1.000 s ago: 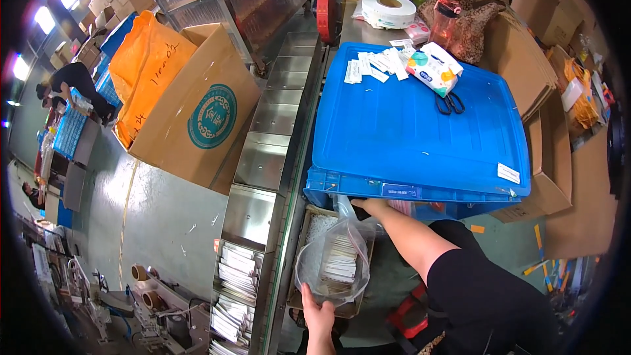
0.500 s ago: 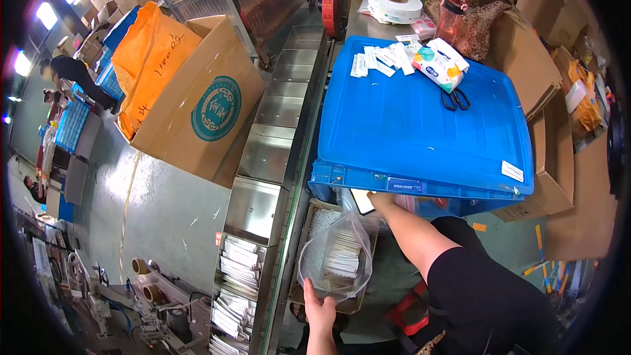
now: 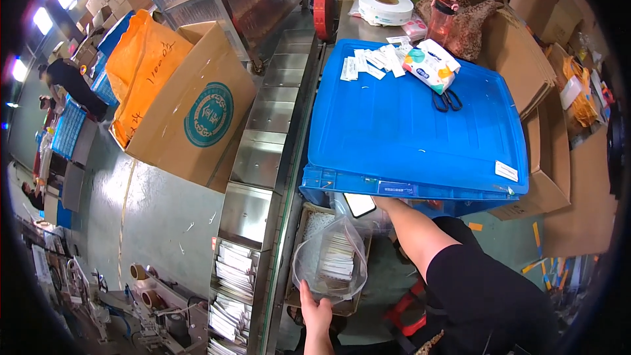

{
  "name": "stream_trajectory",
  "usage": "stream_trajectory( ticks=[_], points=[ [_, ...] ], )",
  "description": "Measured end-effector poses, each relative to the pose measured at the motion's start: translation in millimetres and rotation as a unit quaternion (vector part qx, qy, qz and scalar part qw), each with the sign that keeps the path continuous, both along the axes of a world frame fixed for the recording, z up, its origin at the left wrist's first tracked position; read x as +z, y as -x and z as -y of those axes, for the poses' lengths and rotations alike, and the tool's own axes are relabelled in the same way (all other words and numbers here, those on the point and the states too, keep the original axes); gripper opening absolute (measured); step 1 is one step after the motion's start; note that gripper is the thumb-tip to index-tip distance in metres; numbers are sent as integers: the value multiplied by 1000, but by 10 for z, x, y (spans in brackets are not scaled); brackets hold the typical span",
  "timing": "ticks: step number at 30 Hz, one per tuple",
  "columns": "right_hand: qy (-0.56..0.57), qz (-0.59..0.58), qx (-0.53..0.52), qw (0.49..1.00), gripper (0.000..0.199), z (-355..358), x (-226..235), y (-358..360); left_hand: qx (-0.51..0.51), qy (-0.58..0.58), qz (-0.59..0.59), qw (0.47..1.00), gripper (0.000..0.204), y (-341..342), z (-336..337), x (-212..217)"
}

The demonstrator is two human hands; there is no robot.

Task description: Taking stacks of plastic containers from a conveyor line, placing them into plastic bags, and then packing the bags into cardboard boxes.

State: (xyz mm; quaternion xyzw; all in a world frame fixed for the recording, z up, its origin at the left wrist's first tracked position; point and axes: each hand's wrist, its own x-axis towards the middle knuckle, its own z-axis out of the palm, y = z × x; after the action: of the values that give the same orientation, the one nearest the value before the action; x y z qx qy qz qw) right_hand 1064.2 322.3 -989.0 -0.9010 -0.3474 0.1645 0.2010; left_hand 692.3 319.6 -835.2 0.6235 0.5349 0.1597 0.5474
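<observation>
One blue bin (image 3: 401, 131), scissors (image 3: 446, 100) atop, partly hides right hand (image 3: 384, 203) | left hand (image 3: 316, 316) touches clear bag (image 3: 307, 265) | grips unclear

- Bag (image 3: 311, 269), six o'clock: thin clear plastic, glossy and creased.
- Slips (image 3: 338, 260), seen through it: matt white, like paper.
- Phone-like slab (image 3: 359, 204), between five and six o'clock: smooth, flat white face.
- Trays (image 3: 246, 213), from twelve round to seven o'clock: bare metal, smooth and shiny.
- Blue lid (image 3: 414, 131), two o'clock: moulded plastic, smooth with a soft sheen.
- Tissue pack (image 3: 430, 66), between one and two o'clock: wrinkled, glossy plastic film.
- Roll (image 3: 402, 8), one o'clock: smooth, white, paper-like.
- Carton (image 3: 161, 141), nine o'clock: brown cardboard, mostly matt.
- Floor (image 3: 164, 223), eight o'clock: hard, smooth, glossy.
- Person's sleeve (image 3: 486, 283), four o'clock: matt black cloth.
</observation>
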Motion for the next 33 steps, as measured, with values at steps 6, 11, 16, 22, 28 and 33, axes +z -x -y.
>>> stream_trajectory(
  ticks=[6, 11, 16, 22, 28, 33],
  points=[
    [49, -1, -3, 999, 42, -133, 669, 254, 45, 53, -17, 997, 71, 49, -17, 77],
    [-44, 99, -37, 993, 36, 24, 163, 39, 30, 69, -12, 997, 70, -88, 12, 84],
    [-40, 88, -24, 995, 36, -43, 307, 157, 39, 65, -21, 997, 69, -42, -6, 106],
    [-52, 60, -37, 996, 35, -49, 615, 212, 37, 59, -18, 997, 69, -20, -2, 93],
    [-51, 87, -30, 994, 34, 15, 413, 122, 28, 56, -17, 998, 69, -56, 9, 79],
    [-34, 85, -33, 995, 34, -38, 432, 191, 34, 58, -27, 997, 68, -12, 4, 85]
  ],
)
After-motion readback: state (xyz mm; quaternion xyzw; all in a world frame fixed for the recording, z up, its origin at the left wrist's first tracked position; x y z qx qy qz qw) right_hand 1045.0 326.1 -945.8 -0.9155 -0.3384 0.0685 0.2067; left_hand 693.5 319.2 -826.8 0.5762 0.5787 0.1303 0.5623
